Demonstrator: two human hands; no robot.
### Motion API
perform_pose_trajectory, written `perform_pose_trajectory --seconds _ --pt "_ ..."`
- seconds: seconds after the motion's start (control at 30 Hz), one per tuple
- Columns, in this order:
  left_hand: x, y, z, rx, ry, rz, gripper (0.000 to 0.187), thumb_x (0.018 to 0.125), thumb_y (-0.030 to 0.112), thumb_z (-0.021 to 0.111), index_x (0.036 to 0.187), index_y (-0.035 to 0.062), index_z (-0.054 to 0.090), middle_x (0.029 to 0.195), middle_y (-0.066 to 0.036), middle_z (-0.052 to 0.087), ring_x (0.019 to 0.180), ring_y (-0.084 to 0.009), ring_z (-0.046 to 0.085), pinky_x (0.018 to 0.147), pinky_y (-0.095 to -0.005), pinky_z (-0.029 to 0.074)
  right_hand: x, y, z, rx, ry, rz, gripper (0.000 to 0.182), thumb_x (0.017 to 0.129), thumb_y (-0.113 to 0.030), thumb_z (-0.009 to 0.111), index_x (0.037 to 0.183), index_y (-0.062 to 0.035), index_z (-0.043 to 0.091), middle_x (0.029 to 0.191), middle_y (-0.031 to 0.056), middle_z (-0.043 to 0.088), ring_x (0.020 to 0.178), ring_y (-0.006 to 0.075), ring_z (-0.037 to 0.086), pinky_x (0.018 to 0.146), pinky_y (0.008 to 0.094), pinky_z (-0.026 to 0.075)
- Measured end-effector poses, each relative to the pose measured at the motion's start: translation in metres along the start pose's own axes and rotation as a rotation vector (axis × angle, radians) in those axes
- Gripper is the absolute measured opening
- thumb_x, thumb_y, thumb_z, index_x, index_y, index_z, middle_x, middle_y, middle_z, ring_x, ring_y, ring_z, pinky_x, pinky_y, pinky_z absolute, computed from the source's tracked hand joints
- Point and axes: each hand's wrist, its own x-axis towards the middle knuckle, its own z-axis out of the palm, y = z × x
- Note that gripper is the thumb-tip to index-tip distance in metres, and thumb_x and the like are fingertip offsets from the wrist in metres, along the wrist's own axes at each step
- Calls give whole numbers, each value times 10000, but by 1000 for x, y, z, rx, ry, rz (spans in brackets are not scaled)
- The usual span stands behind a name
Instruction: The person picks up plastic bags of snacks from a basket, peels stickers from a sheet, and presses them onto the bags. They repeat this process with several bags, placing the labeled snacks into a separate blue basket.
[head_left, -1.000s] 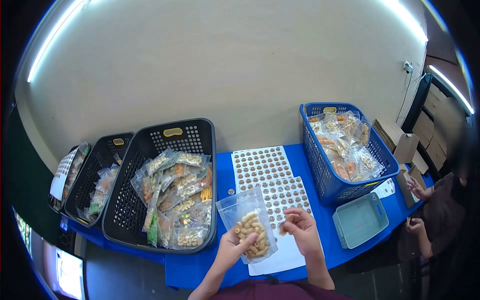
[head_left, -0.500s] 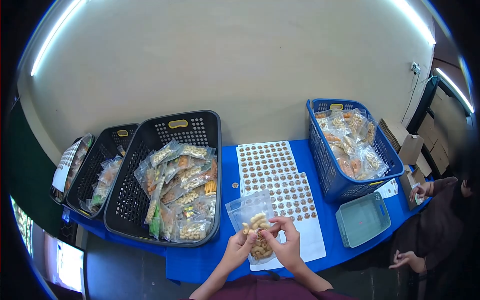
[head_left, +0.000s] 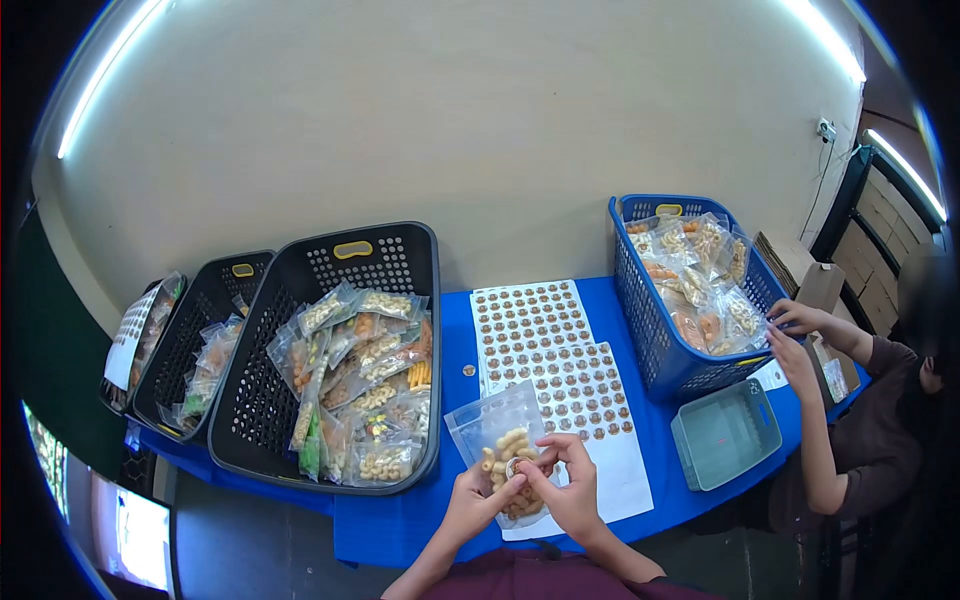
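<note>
A clear plastic bag of pale curled snacks (head_left: 512, 440) is held up between both hands over the front of the table. My left hand (head_left: 482, 505) grips its lower left side, thumb on the front. My right hand (head_left: 570, 490) grips the right side, its thumb pressed near a small round sticker (head_left: 514, 467) on the bag's front. The thumbs partly cover the sticker. Behind the bag lie white sheets of round stickers (head_left: 580, 390), overlapping on the blue cloth.
Black baskets (head_left: 225, 400) with bagged snacks stand at left. To the right are a blue basket (head_left: 650, 340) of similar bags and a green translucent tray (head_left: 730, 440). A co-worker's hands (head_left: 795, 345) are at the blue basket's right edge. One loose sticker (head_left: 469, 370) lies on the cloth.
The co-worker's hands have come up to the blue basket's right edge. My hands stay on the bag, with the thumbs shifted slightly around the sticker.
</note>
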Motion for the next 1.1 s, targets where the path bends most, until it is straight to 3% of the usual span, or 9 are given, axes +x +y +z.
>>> perform_pose_trajectory --seconds 0.1,0.17,0.37,0.4,0.5,0.7,0.8,0.97,1.1 --pt "0 -19 -10 233 -17 -22 291 812 163 595 1016 -31 523 865 -58 606 763 -66 550 638 -209 452 2 3 -6 -264 -26 -38 330 697 -88 686 931 -20 464 671 17 516 612 60 417 550 212 341" --pt "0 -13 -7 88 -13 -44 279 823 125 568 1046 -31 509 928 -55 592 827 -81 547 702 -225 449 8 -2 -12 -406 -35 -1 375 689 -114 701 946 -26 443 731 28 512 632 66 401 544 218 327" --pt "3 -7 -6 -79 -72 -84 252 852 116 514 1052 -37 509 947 -62 588 836 -88 549 726 -230 449 15 13 -19 549 -321 389 494 774 -197 639 1134 -17 353 1054 105 475 942 137 486 763 281 436" --pt "4 -8 -5 -87 -73 -100 249 855 118 508 1049 -37 511 946 -63 588 833 -88 550 724 -229 449 14 17 -21 487 -386 347 511 798 -184 608 1188 -11 326 1143 133 420 1085 193 446 871 309 412" --pt "6 -4 7 -171 89 -56 252 856 123 503 1049 -38 510 952 -72 584 846 -95 549 732 -226 444 8 23 -14 315 -445 295 526 812 -175 589 1221 -13 302 1164 138 406 1089 202 439 863 309 420" --pt "13 -21 -5 556 297 458 198 848 120 504 975 -28 540 926 -70 581 830 -89 530 692 -219 434 -3 28 1 487 -389 360 479 812 -125 583 1192 19 329 1155 133 427 1035 172 475 823 284 443" --pt "8 -12 9 -92 264 82 215 845 130 510 988 -28 535 947 -79 572 856 -95 524 717 -224 432 -2 26 -3 399 -495 452 443 800 -91 597 1154 38 364 1097 115 472 1006 152 489 837 283 432" --pt "9 -12 6 -233 222 -10 253 838 139 527 1018 -38 520 956 -89 578 840 -106 541 725 -233 444 -5 25 -4 418 -478 245 411 810 -87 582 1143 46 382 1070 106 494 969 131 508 801 254 443" --pt "8 -8 0 -233 141 48 253 818 129 563 1001 -41 529 935 -86 590 828 -105 553 722 -232 451 -1 15 -10 575 -478 351 405 820 -67 556 1162 42 368 1072 98 490 982 123 498 816 252 433"
